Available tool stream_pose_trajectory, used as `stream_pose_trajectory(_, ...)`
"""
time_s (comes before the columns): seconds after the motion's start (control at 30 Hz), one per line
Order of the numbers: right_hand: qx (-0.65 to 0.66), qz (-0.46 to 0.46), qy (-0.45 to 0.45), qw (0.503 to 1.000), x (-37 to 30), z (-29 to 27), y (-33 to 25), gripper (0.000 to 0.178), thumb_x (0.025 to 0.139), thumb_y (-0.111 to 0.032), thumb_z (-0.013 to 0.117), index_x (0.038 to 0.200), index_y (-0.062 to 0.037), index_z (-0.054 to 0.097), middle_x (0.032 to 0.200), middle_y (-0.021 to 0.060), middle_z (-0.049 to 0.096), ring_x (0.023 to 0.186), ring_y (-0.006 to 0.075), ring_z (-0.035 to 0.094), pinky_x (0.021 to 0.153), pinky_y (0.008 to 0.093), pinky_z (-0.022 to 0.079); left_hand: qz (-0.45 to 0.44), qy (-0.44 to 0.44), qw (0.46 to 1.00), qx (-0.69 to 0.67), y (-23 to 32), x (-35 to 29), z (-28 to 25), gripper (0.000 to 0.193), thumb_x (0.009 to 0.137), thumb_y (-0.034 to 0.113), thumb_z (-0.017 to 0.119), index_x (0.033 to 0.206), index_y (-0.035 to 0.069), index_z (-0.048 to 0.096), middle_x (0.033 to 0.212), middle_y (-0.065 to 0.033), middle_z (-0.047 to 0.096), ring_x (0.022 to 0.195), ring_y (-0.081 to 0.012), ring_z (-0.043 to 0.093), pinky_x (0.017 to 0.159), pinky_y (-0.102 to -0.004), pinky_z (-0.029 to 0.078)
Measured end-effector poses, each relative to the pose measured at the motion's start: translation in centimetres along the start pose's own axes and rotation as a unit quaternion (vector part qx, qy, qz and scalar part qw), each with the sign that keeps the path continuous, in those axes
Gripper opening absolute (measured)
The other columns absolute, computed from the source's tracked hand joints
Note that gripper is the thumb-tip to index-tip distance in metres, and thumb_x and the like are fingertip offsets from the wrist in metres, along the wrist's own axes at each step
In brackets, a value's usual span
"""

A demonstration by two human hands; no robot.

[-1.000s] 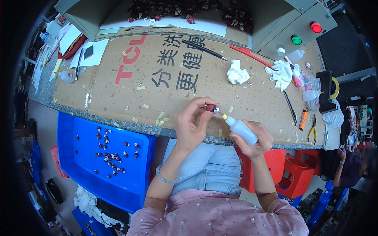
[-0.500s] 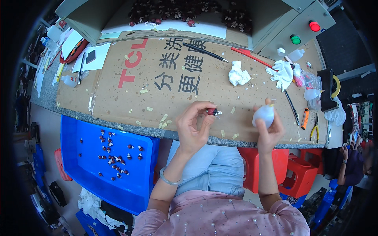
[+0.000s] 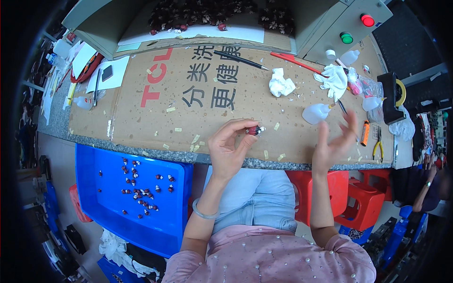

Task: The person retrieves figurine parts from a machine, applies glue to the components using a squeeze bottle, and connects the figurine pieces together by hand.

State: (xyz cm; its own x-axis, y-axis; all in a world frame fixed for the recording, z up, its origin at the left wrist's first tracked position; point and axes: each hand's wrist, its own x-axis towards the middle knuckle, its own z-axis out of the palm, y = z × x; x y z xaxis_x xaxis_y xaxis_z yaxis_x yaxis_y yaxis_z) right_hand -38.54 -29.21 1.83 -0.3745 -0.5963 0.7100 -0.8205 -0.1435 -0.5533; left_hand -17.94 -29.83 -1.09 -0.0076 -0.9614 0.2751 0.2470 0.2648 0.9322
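Far left, below the bench edge: blue tray [image 3: 101, 162] scattered with small dark-red parts [image 3: 141, 191]. Centre, over the cardboard sheet [image 3: 141, 120]: left hand [image 3: 228, 150], thumb and fingertips pinched on one small red part [image 3: 254, 130]. Right: right hand [image 3: 334, 144], fingers spread and blurred, holding nothing, just below a white squeeze bottle [image 3: 315, 113] lying on the cardboard.
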Motion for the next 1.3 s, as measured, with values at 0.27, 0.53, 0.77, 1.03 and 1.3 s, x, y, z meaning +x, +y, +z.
stream_pose_trajectory(0.27,0.435,0.294,-0.303,0.795,-3.1,0.6,-6.4,0.032,0.082,0.003,0.062,0.113,0.0061,0.056,0.106,0.0121,0.061,0.091,0.013,0.059,0.082,0.0247,0.046,0.043,0.037,0.998,-0.029,-0.4,0.1,0.4,0.031,0.069,-0.013,0.069,0.098,-0.004,0.061,0.097,-0.0094,0.057,0.082,-0.0132,0.059,0.07,-0.024,0.049)
stream_pose_trajectory(0.53,0.486,0.374,-0.333,0.716,-2.5,3.2,-5.2,0.018,0.083,-0.001,0.065,0.099,0.0047,0.066,0.092,0.011,0.068,0.084,0.0113,0.063,0.076,0.0228,0.052,0.025,0.07,0.997,-0.008,-0.3,-0.1,1.2,0.027,0.074,-0.012,0.067,0.098,-0.005,0.06,0.1,-0.0103,0.056,0.085,-0.0147,0.061,0.073,-0.0234,0.052)
stream_pose_trajectory(0.77,0.476,0.323,-0.376,0.727,-1.3,3.6,-4.7,0.017,0.083,-0.004,0.065,0.099,0.0028,0.068,0.089,0.0115,0.067,0.074,0.0105,0.062,0.066,0.0207,0.05,-0.034,0.057,0.996,-0.063,-0.1,0.2,0.2,0.015,0.08,-0.01,0.062,0.094,-0.007,0.059,0.099,-0.0133,0.059,0.083,-0.0163,0.064,0.075,-0.0247,0.054)
stream_pose_trajectory(1.03,0.468,0.342,-0.443,0.684,-0.6,3.4,-2.9,0.016,0.082,-0.004,0.066,0.097,0.0023,0.069,0.087,0.0124,0.066,0.067,0.0105,0.061,0.06,0.0206,0.05,-0.134,0.039,0.988,-0.062,1.5,0.8,0.8,0.021,0.08,-0.012,0.06,0.101,-0.007,0.057,0.09,-0.0121,0.061,0.076,-0.0157,0.065,0.069,-0.0249,0.056)
stream_pose_trajectory(1.3,0.46,0.34,-0.443,0.691,-0.6,3.3,-2.6,0.013,0.081,-0.002,0.066,0.092,0.0035,0.07,0.084,0.0121,0.065,0.065,0.0103,0.06,0.06,0.0206,0.05,-0.139,0.017,0.99,-0.013,1.0,0.7,0.5,0.024,0.079,-0.013,0.06,0.103,-0.009,0.058,0.083,-0.0142,0.065,0.07,-0.0156,0.066,0.066,-0.0246,0.056)
